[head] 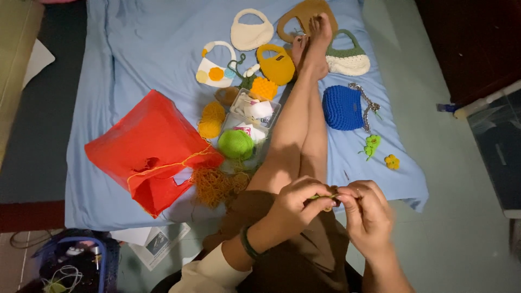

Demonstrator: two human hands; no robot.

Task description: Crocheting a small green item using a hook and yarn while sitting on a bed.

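head view, both hands (331,203) pinching thin green yarn (324,196)

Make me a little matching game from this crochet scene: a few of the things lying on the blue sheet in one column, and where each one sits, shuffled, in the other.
Things:
1. red plastic bag
2. blue crochet bag
3. green yarn ball
4. cream crochet bag

Places:
A. right of the outstretched legs, beside a chain
B. far end of the blue sheet, near the top of the picture
C. left side of the sheet, orange yarn trailing over it
D. just left of the legs, in front of a clear box

Pairs: 1-C, 2-A, 3-D, 4-B
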